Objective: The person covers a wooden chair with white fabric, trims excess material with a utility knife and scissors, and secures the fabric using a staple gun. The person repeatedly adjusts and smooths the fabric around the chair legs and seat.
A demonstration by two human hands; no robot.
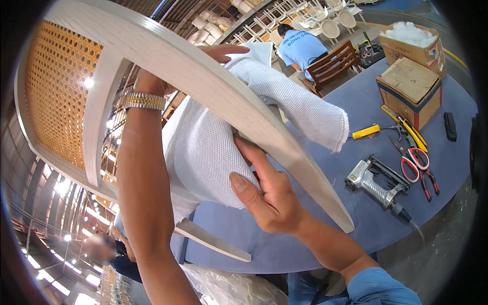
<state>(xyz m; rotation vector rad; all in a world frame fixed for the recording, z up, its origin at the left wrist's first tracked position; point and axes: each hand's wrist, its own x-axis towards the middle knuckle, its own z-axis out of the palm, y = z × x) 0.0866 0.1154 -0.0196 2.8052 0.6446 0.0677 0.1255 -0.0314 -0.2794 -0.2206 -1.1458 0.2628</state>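
A pale wooden chair frame (213, 101) with a woven cane back (63, 84) lies tilted across the blue-grey table. Light grey woven fabric (203, 145) wraps over its seat area, and a loose flap hangs out past the rail on the right. My right hand (272, 195) pinches the near fold of this fabric, thumb on top and fingers tucked behind. Wearing a metal-band watch, my left arm reaches through the frame. Beyond the rail, the fingers of my left hand (223, 52) stretch out flat against the fabric's far part; the rail hides its palm.
On the table's right lie a staple gun (376, 180) with an air hose, red-handled scissors (414, 162), a yellow-handled tool (366, 132) and a black object (450, 127). Cardboard boxes (410, 84) stand behind. One person (302, 46) sits beyond the table; another (124, 259) is at lower left.
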